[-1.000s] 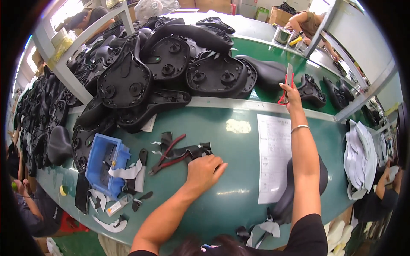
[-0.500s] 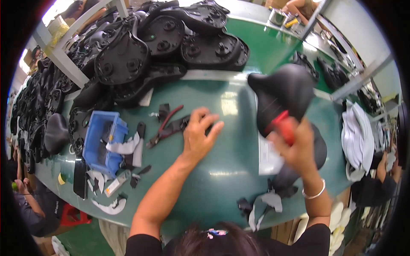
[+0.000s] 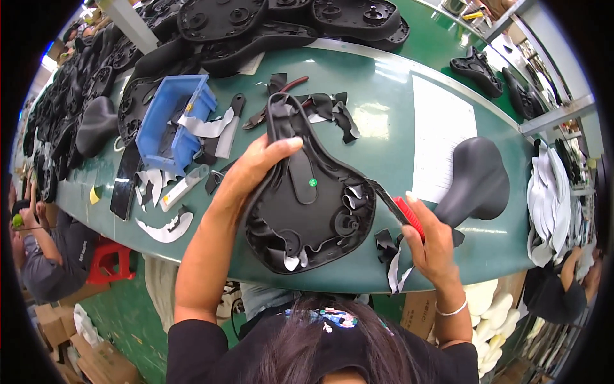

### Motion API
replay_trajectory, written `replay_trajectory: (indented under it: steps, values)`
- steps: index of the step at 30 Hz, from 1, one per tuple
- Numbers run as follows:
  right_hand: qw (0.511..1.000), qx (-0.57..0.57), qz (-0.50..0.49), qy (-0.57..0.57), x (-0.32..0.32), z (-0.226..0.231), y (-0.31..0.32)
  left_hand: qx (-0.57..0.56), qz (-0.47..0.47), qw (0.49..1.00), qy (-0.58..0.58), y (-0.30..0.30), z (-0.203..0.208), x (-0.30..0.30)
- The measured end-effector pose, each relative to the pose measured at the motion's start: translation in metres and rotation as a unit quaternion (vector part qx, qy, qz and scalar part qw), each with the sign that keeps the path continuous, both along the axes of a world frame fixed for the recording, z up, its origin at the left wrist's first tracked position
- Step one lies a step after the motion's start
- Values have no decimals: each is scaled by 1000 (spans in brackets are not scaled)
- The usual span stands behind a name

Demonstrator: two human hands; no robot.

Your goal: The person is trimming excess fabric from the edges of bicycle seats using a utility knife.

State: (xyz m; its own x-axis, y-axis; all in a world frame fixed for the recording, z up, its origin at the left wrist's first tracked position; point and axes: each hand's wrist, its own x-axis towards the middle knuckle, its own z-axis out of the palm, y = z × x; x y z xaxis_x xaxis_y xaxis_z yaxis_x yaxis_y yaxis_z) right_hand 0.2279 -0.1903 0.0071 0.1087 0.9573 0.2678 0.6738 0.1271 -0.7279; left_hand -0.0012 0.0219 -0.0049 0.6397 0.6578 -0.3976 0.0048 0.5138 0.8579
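A black bicycle saddle [image 3: 275, 211] is held underside up before me, its narrow nose pointing away. My left hand [image 3: 254, 168] is closed on its left side near the nose, thumb across the underside. My right hand [image 3: 432, 246] grips a red-handled utility knife [image 3: 409, 216]. The long blade reaches the saddle's right rim; whether it cuts into the cover is unclear. Folds of cover and pale scraps show inside the rim, and a green round sticker [image 3: 313, 183] is on the base. Another saddle [image 3: 476, 179] lies top side up at the right.
A blue bin [image 3: 150, 137] with scraps stands at the left, near a loose blade tool [image 3: 230, 128] and a phone [image 3: 125, 185]. Red-handled pliers [image 3: 295, 85] lie beyond the saddle. Paper [image 3: 441, 141] lies at right. Piled saddles [image 3: 224, 19] fill the far left.
A saddle from the right has come before me, now underside up. My left hand, empty before, has taken hold of it. The right hand keeps the knife, its blade now at the rim. The view has shifted.
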Motion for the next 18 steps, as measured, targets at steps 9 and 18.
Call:
replay_trajectory:
  steps: [9, 18]
  values:
    - [940, -67, 86, -323, 14, 0, 13, 89, -69, 988, 102, 16, 35, 31]
    - [977, -165, -85, -109, -74, -19, -72, 75, 144, 982, 91, -41, 19, -8]
